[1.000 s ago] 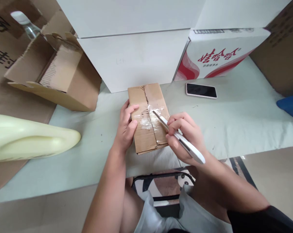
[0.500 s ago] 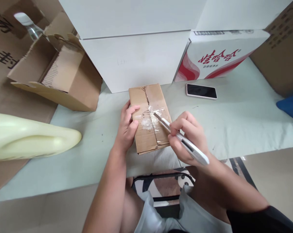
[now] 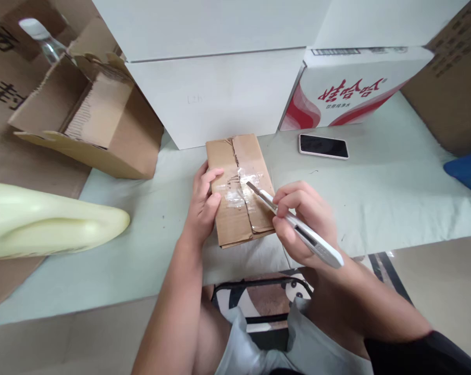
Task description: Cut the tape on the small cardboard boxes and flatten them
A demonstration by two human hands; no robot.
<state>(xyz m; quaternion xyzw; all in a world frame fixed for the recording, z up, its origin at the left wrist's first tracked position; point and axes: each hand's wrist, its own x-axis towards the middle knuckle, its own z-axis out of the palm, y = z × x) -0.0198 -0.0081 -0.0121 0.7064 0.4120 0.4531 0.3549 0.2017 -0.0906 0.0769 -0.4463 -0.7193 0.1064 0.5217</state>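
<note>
A small brown cardboard box lies on the pale green cloth, with clear tape across its middle seam. My left hand grips the box by its left side, thumb and fingertips on the top edge. In my right hand, beside the box's right edge, is a white utility knife held between thumb and fingers. Its blade is out and points up and left, the tip over the taped seam. Whether the tip touches the tape I cannot tell.
A phone lies at the back right, before a white and red carton. White boxes stand behind. An open cardboard box and a pale yellow object are at left; a blue object sits far right.
My right hand and the handle end of the knife have shifted slightly to the right. My left hand still holds the box, which looks almost unmoved.
</note>
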